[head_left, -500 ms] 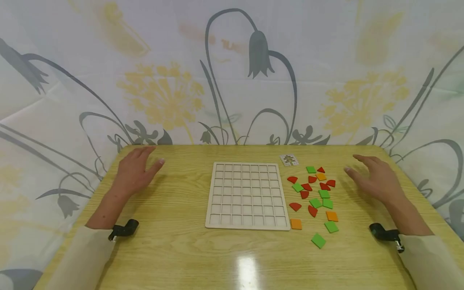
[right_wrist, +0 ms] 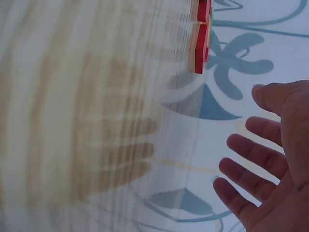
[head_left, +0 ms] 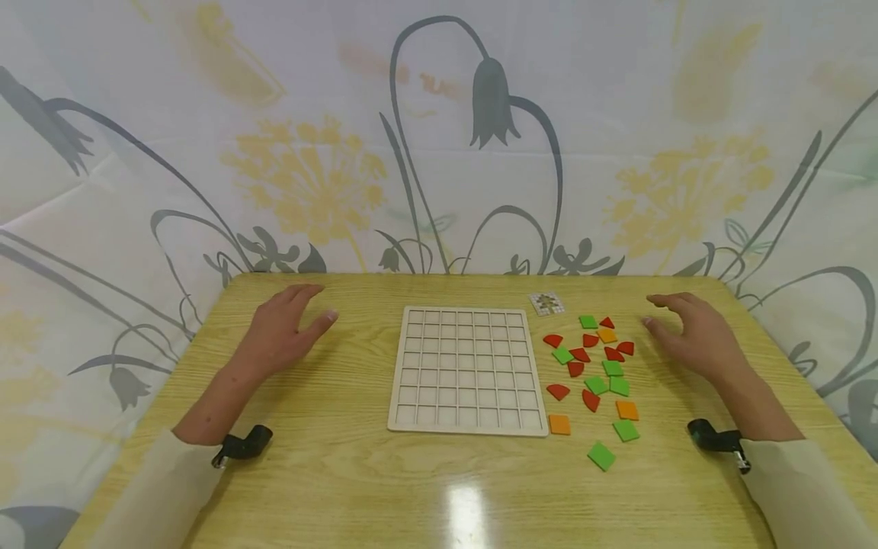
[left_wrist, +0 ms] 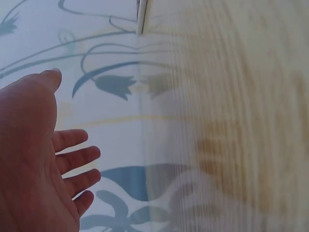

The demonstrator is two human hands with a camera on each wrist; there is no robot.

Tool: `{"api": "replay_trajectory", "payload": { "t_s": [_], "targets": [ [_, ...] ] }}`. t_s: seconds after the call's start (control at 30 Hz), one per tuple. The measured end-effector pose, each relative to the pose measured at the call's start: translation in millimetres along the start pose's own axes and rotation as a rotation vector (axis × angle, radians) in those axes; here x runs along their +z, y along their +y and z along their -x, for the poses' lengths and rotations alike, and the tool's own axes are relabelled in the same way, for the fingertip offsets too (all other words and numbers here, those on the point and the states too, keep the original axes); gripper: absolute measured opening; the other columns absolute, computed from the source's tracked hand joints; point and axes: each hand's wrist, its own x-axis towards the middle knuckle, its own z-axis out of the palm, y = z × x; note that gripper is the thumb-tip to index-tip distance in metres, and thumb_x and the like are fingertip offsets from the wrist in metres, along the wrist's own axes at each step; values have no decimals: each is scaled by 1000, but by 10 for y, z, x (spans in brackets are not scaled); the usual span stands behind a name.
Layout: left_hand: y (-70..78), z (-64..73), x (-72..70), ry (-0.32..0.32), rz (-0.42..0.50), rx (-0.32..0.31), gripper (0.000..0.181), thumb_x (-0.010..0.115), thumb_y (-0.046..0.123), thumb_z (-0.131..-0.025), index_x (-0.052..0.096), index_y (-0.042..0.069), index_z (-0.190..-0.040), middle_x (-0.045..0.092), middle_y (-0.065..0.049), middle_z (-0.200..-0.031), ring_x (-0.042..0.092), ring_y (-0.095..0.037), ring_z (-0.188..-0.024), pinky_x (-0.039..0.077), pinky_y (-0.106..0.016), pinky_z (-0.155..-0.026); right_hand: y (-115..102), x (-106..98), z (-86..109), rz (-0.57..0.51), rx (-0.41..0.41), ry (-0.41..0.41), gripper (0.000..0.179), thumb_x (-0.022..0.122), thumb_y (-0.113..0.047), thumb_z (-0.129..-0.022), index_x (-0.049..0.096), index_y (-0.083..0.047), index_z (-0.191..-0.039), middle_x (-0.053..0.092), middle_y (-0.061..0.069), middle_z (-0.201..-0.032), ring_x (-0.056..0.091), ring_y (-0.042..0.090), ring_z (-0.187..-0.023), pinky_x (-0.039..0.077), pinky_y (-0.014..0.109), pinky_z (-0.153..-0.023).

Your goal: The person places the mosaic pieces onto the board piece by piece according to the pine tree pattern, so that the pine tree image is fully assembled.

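Note:
A pale square board (head_left: 469, 371) with a grid of recessed cells lies mid-table, its cells bare. To its right several flat pieces are scattered: green squares (head_left: 601, 456), orange squares (head_left: 559, 425) and red quarter-round pieces (head_left: 559, 392). My left hand (head_left: 283, 335) hovers left of the board, thumb apart from the fingers, holding nothing. On the far side of the pieces, my right hand (head_left: 701, 339) is likewise spread and bare. Its fingers (right_wrist: 256, 150) show relaxed in the right wrist view, with red pieces (right_wrist: 200, 48) beyond them.
A small patterned card (head_left: 546, 303) lies behind the board's far right corner. The wooden table (head_left: 329, 473) ends at a hanging cloth (head_left: 439, 152) printed with flowers. Each wrist wears a black camera mount (head_left: 247, 442).
My left hand has moved right, toward the board. The right hand has shifted slightly left, closer to the pieces. The board and pieces stay where they were.

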Motion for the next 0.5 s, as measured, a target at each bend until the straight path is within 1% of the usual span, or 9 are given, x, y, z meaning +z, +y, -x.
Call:
{"api": "replay_trajectory", "payload": {
  "t_s": [0.17, 0.33, 0.5],
  "targets": [
    [121, 17, 37, -13, 10, 45, 61, 60, 39, -110, 50, -1, -155, 51, -27, -154, 52, -50, -138, 41, -69, -109, -3, 18, -5, -12, -26, 5, 42, 69, -17, -104, 62, 7, -138, 59, 35, -135, 53, 59, -120, 42, 74, -95],
    [234, 65, 58, -48, 54, 57, 61, 60, 38, -110, 49, 1, -156, 50, -25, -156, 50, -49, -140, 41, -68, -111, -22, 39, -41, -36, -46, 2, 41, 70, -15, -103, 64, 6, -137, 60, 31, -134, 58, 54, -117, 48, 69, -91],
    [319, 132, 113, -79, 89, 79, 61, 61, 38, -109, 49, 3, -157, 51, -21, -157, 51, -47, -141, 42, -66, -111, -66, 62, -98, -48, -68, -22, 40, 71, -14, -102, 64, 6, -137, 60, 31, -135, 58, 53, -118, 50, 68, -91]
  ]
}}
